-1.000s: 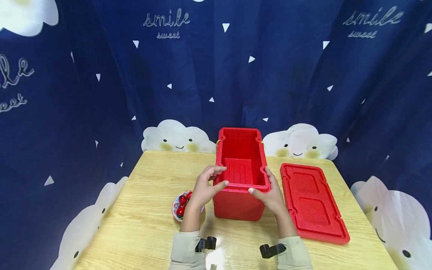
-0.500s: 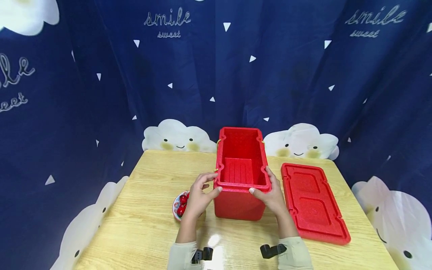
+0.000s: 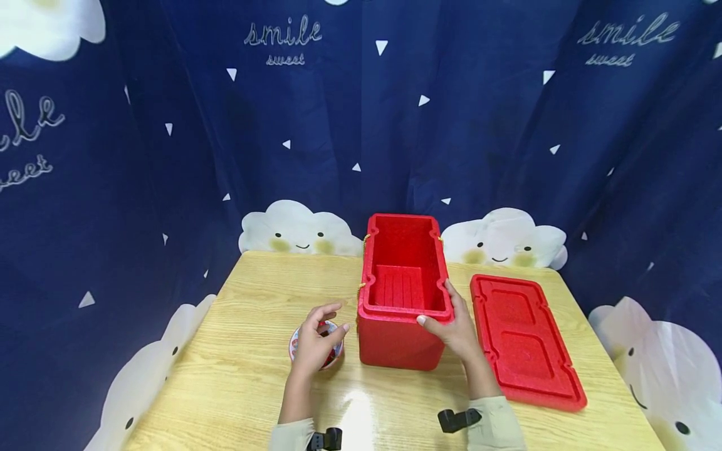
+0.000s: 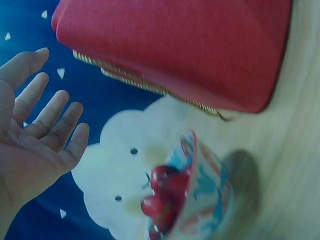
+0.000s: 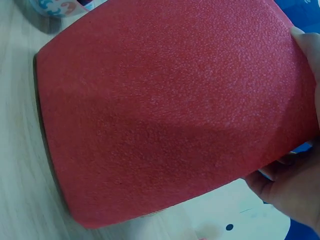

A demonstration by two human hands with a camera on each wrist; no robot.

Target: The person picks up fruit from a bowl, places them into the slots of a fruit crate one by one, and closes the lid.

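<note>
A red foam box (image 3: 400,343) without its lid stands on the table, yellow cord along its sides. My right hand (image 3: 459,329) holds its near right corner, thumb over the front rim and fingers along the right side. Left of the box sits a patterned bowl (image 4: 212,192) of red cherries (image 4: 167,187). Above that bowl hovers my left hand (image 3: 312,344), fingers loosely bent and holding nothing. In the left wrist view its palm and spread fingers are apart from both cherries and box. From the head, the hand hides much of the bowl.
The red lid (image 3: 524,341) lies flat at the right of the wooden table (image 3: 237,369). Behind hangs a dark blue curtain (image 3: 316,106) with clouds and white triangles. A black wrist camera (image 3: 458,419) sits on each sleeve.
My left hand has left the box's near left corner, moving left and toward me until over the bowl. The right hand keeps its hold, and the box stays in place.
</note>
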